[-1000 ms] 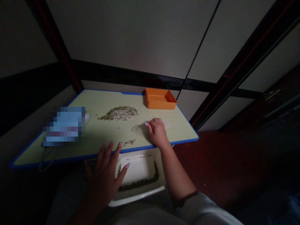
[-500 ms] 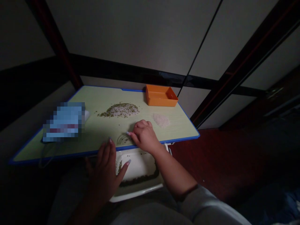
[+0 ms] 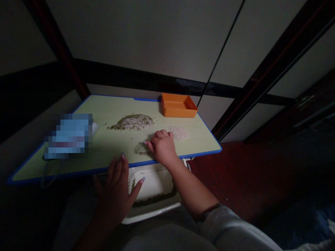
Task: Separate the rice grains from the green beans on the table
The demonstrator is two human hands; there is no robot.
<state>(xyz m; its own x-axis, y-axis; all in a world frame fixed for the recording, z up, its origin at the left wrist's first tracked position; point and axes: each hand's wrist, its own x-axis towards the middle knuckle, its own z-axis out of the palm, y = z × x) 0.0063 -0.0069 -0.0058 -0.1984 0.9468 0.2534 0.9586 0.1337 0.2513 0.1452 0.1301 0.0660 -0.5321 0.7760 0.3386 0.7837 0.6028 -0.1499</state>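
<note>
My right hand (image 3: pixel 163 146) is closed on a clear, round-rimmed piece (image 3: pixel 140 148), low against the tabletop near its front edge. A few small green beans show at and through this piece; its full shape is hidden by my fingers. My left hand (image 3: pixel 116 184) holds nothing, fingers apart, by the blue table edge and the left side of a white basin (image 3: pixel 150 218). Green beans lie along the basin's inner sides. Behind my right hand, a pile of green beans mixed with white grains (image 3: pixel 134 122) is spread out. A small heap of white grains (image 3: pixel 179 133) lies to the right.
An orange box (image 3: pixel 179 112) stands at the table's back right. On the left lies a blurred-out light-blue item (image 3: pixel 69 134) with a loop hanging off the edge. The yellow-green table (image 3: pixel 104 108) has a blue rim. Pale panels (image 3: pixel 146 38) rise behind it.
My right hand slid the clear piece left and toward the front edge, over the few loose beans, then shifted slightly back. The white heap came into view. My left fingers drew closer together.
</note>
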